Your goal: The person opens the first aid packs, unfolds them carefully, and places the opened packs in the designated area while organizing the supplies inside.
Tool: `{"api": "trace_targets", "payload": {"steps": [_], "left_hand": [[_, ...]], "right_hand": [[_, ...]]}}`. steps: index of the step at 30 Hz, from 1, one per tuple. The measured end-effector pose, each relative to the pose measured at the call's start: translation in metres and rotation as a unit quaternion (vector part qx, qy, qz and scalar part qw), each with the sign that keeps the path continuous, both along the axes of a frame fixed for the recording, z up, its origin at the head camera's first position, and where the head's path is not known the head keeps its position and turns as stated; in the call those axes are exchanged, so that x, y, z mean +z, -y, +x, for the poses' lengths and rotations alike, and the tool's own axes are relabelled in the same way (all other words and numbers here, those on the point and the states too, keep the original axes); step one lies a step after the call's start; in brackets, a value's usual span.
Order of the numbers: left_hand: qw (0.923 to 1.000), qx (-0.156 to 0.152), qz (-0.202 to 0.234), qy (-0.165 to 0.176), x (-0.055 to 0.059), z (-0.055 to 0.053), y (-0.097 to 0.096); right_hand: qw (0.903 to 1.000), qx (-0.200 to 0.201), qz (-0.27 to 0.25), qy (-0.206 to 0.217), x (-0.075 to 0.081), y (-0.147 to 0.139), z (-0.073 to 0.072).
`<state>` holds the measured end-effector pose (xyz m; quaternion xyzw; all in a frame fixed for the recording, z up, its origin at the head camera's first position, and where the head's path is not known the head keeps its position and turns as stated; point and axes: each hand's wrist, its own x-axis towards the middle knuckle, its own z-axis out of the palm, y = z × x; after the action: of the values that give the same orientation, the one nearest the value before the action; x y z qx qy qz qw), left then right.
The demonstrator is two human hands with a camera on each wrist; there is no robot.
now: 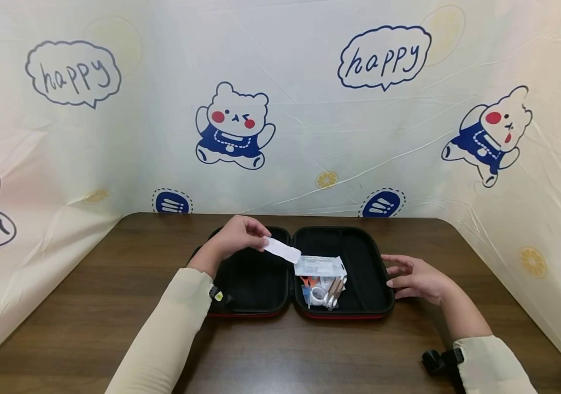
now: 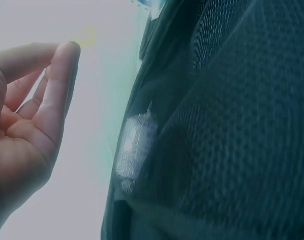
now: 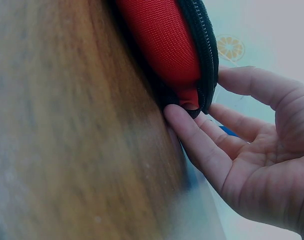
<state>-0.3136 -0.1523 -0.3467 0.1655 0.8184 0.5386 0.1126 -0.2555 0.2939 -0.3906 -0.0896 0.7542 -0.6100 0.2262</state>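
Observation:
My left hand (image 1: 238, 238) pinches one end of a flat white strip (image 1: 282, 250) between thumb and fingertips. The strip slants over the hinge of an open black-lined case (image 1: 369, 241), its free end overlapping a white printed packet (image 1: 320, 266). Below that packet, a clear bag (image 1: 323, 291) holds a white roll, something orange and several brown-and-white sticks. With fingers extended, my right hand (image 1: 420, 279) touches the case's right side. The right wrist view shows those fingertips at the black zipper (image 3: 209, 60) and the red shell (image 3: 159, 42).
The case lies on a brown wooden table (image 1: 270, 355). In the left wrist view, dark mesh (image 2: 242, 115) covers a whitish packet (image 2: 136, 145) inside the case. A pale printed sheet (image 1: 305, 126) hangs behind the table and along its sides.

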Motion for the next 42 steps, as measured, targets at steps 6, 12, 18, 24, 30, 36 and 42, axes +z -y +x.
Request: {"api": "trace_targets", "payload": {"steps": [6,12,18,24,30,36,42], "left_hand": [[0.9997,0.021,-0.015,0.002,0.003,0.004,0.013],[0.9991,0.038,-0.015,0.008,0.004,0.007,0.026],[0.9979,0.057,-0.031,0.002,0.005,0.007,0.039],[0.9964,0.072,-0.044,-0.008,0.007,0.011,0.049],[0.9948,0.087,-0.052,-0.008,0.009,0.013,0.06],[0.9944,0.096,-0.043,-0.002,0.01,0.015,0.068],[0.9917,0.117,-0.054,0.004,0.012,0.018,0.079]], "right_hand": [[1.0,-0.004,0.0,0.002,0.0,0.0,0.0],[1.0,-0.003,-0.002,0.0,-0.001,0.0,-0.001],[1.0,-0.002,-0.003,-0.003,-0.001,0.0,-0.001],[1.0,-0.002,-0.003,-0.003,-0.001,-0.001,0.0],[1.0,-0.003,-0.003,-0.003,-0.002,0.0,-0.001],[1.0,-0.004,-0.004,-0.002,-0.002,0.0,-0.001],[1.0,-0.006,-0.003,-0.002,-0.001,0.0,-0.001]]}}
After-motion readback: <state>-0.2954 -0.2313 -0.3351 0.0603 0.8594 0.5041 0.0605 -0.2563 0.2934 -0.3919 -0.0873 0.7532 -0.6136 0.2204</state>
